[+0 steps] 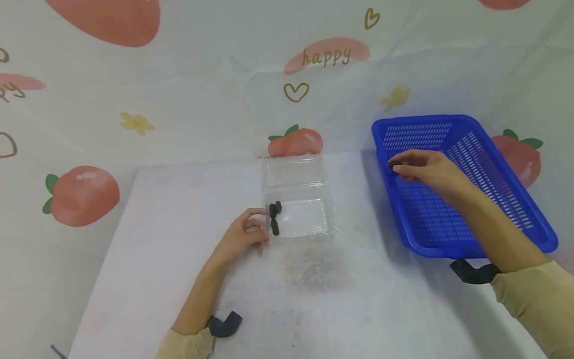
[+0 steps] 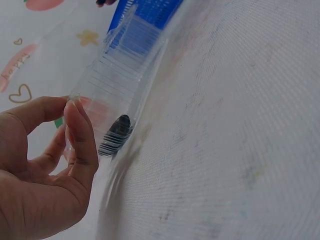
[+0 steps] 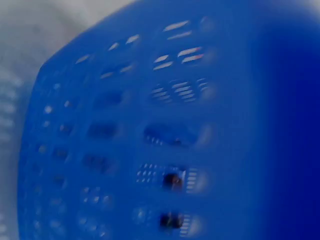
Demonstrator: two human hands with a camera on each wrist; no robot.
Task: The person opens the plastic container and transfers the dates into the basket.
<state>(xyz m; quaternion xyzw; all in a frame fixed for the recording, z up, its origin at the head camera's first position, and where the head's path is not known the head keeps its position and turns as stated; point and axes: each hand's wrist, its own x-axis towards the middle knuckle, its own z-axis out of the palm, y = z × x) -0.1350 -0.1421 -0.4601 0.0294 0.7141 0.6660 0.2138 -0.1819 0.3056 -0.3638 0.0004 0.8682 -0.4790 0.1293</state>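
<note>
Dates (image 1: 274, 217) in clear box (image 1: 309, 219); backdrop (image 1: 179, 89) (strawberries) reads "happy".

Left hand (image 2: 37, 170) low at the near left, thumb and fingers curled loosely against the wall of a clear plastic container (image 2: 117, 82). One dark piece (image 2: 120, 126) inside, down by the tabletop (image 2: 235, 125). Blue basket (image 2: 150, 10) far behind.

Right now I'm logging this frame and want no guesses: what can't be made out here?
- Small dark piece at the right hand: head view, fingers cover most of it.
- Blue basket: right wrist view, motion blur.
- Clear container: left wrist view, left hand hides its near end.
</note>
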